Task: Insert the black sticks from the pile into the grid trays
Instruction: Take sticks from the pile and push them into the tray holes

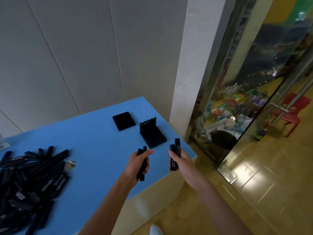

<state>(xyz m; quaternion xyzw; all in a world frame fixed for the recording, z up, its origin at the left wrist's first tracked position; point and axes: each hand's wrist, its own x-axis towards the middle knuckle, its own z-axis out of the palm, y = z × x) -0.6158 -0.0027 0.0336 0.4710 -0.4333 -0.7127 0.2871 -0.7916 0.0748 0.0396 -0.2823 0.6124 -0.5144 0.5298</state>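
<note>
The left hand (138, 162) has its grip closed around two black sticks (142, 165), the right hand (179, 161) around two more (174, 156). Just beyond both grips a grid tray (153, 135) sits on the blue counter (94, 141), a flat black tray (124, 120) farther back. The stick pile (28, 182) lies well left.

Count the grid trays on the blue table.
2: one flat tray at the far side, and one partly filled tray nearer the hands, with a row of sticks standing along its back.
</note>
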